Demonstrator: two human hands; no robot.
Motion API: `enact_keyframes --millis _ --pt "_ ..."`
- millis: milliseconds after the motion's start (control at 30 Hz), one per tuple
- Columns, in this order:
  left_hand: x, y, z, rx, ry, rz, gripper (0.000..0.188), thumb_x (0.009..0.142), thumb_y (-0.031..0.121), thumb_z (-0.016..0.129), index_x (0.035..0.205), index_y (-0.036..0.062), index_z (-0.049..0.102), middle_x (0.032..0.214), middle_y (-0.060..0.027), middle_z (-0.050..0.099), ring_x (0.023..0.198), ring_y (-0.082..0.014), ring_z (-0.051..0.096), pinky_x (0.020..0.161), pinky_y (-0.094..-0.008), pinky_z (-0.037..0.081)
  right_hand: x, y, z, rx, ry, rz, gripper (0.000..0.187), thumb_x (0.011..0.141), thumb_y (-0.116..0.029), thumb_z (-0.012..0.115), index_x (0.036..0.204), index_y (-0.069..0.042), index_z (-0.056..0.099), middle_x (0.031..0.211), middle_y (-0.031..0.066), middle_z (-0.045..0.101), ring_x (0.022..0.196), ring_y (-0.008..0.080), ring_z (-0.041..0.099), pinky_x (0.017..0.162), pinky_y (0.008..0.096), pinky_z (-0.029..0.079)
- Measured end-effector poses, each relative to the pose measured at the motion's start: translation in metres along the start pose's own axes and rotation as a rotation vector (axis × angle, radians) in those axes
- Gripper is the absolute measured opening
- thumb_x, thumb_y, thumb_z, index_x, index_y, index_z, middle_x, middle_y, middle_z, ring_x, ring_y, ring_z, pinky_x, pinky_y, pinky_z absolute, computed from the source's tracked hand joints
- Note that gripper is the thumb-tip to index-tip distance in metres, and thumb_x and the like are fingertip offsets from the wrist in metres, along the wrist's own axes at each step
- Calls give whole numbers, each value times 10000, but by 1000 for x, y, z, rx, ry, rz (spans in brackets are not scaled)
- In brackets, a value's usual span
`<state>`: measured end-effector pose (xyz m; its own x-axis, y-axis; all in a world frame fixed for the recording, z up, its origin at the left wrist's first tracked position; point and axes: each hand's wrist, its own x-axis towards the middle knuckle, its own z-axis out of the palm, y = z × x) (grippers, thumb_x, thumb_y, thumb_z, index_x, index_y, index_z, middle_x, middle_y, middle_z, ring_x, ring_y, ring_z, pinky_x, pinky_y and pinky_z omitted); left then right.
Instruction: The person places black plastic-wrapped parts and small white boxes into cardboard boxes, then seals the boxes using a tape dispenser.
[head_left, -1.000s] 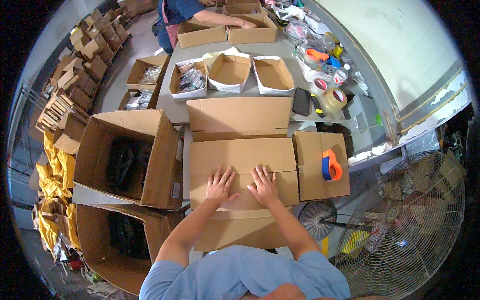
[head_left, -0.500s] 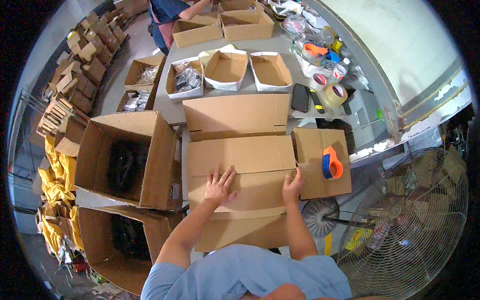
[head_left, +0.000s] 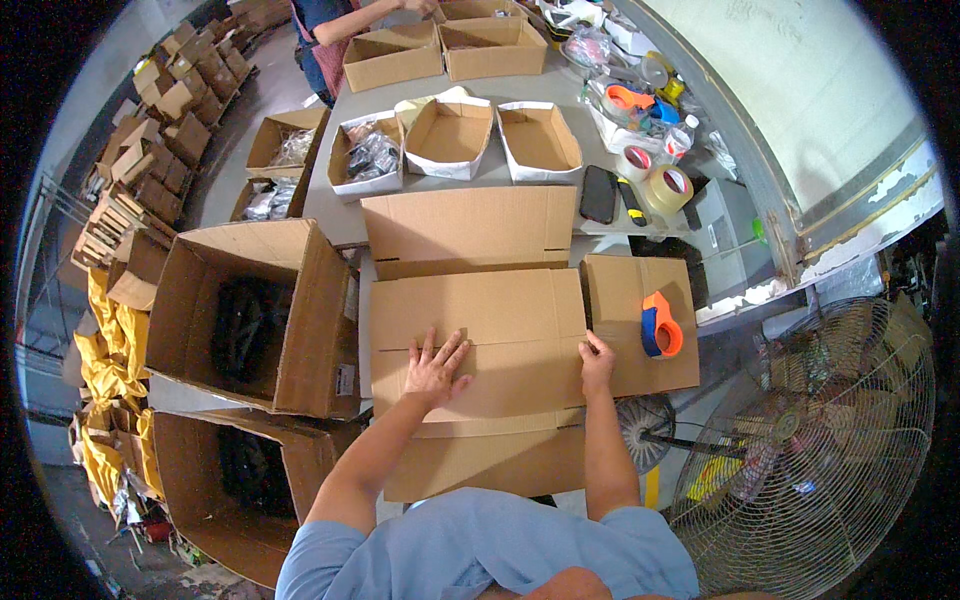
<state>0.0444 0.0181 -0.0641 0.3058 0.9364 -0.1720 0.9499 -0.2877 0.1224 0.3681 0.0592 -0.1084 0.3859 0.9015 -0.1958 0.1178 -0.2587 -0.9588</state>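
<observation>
A brown cardboard box (head_left: 480,305) lies in front of me, two flaps folded in so that their edges meet along a seam across its middle. One long flap stands out at the far side and another at the near side. My left hand (head_left: 432,372) rests flat on the box, fingers spread over the left part of the seam. At the right end of the seam, my right hand (head_left: 597,362) is closed with its fingers curled by the box edge; whatever it may pinch is hidden. An orange and blue tape dispenser (head_left: 661,330) sits on a cardboard piece (head_left: 625,375) to the right.
Two large open boxes (head_left: 330,330) stand at my left with dark contents. Beyond are white-rimmed trays (head_left: 540,150), a phone (head_left: 599,195), a yellow-black cutter (head_left: 631,203) and tape rolls (head_left: 668,190). A caged fan (head_left: 800,440) is at right. Another person (head_left: 330,50) works at the far end.
My right hand has turned at the box's right edge, fingers now curled more upright. My left hand stays flat on the box. The far person's arm has moved rightward over the boxes.
</observation>
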Motion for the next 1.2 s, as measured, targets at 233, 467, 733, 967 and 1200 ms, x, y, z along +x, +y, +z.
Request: enact_keyframes --millis 233,467,733,967,1200 --pt "2 -3 0 4 -29 -1 665 853 558 431 1423 259 265 1511 60 141 1380 -357 68 1053 -608 124 11 15 -9 -39 21 -186 312 809 -25 598 1120 -26 621 961 51 573 814 154 525 740 275 439" --pt "9 -7 -5 -31 -79 -2 648 866 534 434 1428 273 246 1512 74 135 1385 -347 45 1054 -603 133 55 -16 -90 -1253 385 -474 293 793 -232 656 1050 -97 619 1106 190 502 954 381 533 819 471 438" --pt "11 -19 11 -113 -9 8 596 893 497 409 1423 272 255 1508 82 147 1379 -338 78 1080 -562 96 37 -91 -65 -889 249 -593 475 693 -55 638 1137 -82 472 1052 191 491 1022 397 472 880 485 410" --pt "14 -21 25 -136 60 30 580 898 481 412 1418 267 267 1501 83 169 1375 -334 109 1070 -573 125 -12 -166 104 -789 -626 -247 354 806 -292 596 1094 -89 632 920 162 661 841 330 633 729 411 487" --pt "12 -26 27 -170 143 36 547 909 444 407 1408 244 304 1497 83 189 1375 -325 120 1060 -576 152 -69 -155 178 -894 -396 -423 310 814 -232 562 1066 -55 599 985 208 609 909 379 586 795 456 468"
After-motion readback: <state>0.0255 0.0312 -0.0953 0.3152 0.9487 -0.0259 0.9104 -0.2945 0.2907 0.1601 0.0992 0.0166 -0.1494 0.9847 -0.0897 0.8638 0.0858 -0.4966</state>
